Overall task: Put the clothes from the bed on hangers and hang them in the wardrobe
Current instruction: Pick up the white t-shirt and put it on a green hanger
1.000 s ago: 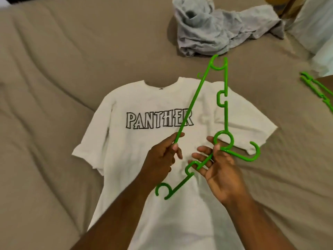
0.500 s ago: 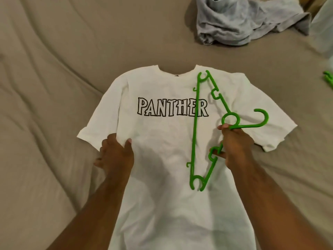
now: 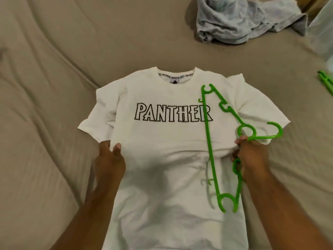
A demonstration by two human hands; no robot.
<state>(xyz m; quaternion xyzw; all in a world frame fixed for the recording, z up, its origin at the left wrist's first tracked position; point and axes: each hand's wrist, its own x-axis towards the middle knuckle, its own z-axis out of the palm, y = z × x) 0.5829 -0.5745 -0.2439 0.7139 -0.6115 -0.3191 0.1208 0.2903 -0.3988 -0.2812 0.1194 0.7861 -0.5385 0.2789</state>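
Head view looks down on a white T-shirt (image 3: 162,174) spread face-up on the bed (image 3: 45,105), collar toward 12 o'clock and hem toward 6 o'clock. The left hand (image 3: 110,159) grasps the shirt's side edge at about 9 o'clock of the garment. Its thumb lies on top of the cloth and its fingers are tucked beneath. The right hand (image 3: 252,157) is clenched round the green hanger (image 3: 209,141) near its ring. It seems to pinch a fold of cloth along with it, though that is hard to confirm. The hanger lies over the shirt's chest on the 3 o'clock side, long bar running from 12 to 6 o'clock and hook pointing to 3 o'clock.

The step in hand looks like readying the shirt to take the hanger. To do it well, the person probably needs to free the hanger from the cloth and feed one shoulder into the collar, then the other. The hook should stay outside the neck hole. The small side hooks on the bar could snag the fabric, so a slow, tilted entry seems wise.

Both forearms reach in from 6 o'clock, wrists low over the shirt. A grey garment (image 3: 234,20) lies crumpled at 1 o'clock, and spare hangers (image 3: 325,82) sit at 3 o'clock.
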